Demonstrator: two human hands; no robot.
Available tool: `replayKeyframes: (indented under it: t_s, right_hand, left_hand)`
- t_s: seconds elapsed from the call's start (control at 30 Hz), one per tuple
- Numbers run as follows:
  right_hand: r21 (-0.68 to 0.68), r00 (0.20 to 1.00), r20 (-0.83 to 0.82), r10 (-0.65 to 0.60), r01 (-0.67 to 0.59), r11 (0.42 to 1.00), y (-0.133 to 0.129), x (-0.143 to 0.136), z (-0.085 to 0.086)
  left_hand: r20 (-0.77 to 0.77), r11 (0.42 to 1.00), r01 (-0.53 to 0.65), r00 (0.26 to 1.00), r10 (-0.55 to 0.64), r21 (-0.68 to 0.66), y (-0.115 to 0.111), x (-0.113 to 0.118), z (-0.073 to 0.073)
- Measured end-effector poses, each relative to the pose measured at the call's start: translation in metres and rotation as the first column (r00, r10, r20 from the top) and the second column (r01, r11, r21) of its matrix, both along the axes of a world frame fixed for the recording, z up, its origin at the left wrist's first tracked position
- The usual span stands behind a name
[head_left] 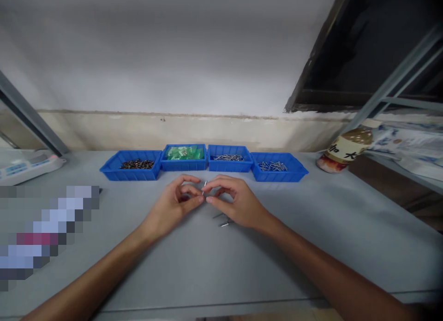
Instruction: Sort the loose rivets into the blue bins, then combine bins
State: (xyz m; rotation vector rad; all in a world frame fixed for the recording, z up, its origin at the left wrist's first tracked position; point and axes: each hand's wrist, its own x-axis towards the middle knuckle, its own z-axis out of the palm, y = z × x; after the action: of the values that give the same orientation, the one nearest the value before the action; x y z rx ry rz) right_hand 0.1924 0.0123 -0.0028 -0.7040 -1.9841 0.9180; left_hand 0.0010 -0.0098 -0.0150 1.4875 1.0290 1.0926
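Observation:
A slim silver metal pin (205,184) stands nearly upright between my hands, above the table's middle. My left hand (176,199) pinches its lower part between thumb and a finger, the other fingers curled. From the other side, my right hand (238,200) has its fingertips closed on the same pin, with the thumb low beside the left thumb. The exact shape of the pin's ends is too small to make out. Below my right hand, a few similar silver pins (225,224) lie on the grey table, partly hidden by that hand.
Along the wall stand blue bins: one with brownish metal pieces (136,164), one with green plastic packets (185,152), one with long silver pins (228,157), one with shorter ones (273,166). A bottle (344,148) stands right; a white device (31,166) lies left, behind a blurred-out area.

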Motion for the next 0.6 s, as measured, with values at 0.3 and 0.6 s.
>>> replayKeyframes:
  t_s: [0.3, 0.6]
  right_hand:
    - [0.158, 0.991, 0.082, -0.101, 0.087, 0.984, -0.0040, -0.0046, -0.0015]
    - [0.251, 0.982, 0.137, -0.130, 0.093, 0.964, -0.0045, -0.0051, -0.0033]
  left_hand:
    - [0.249, 0.973, 0.104, 0.967, -0.050, -0.207, 0.0014, -0.0017, 0.0051]
    - [0.277, 0.963, 0.152, 0.957, -0.087, -0.224, -0.0010, -0.0024, 0.0049]
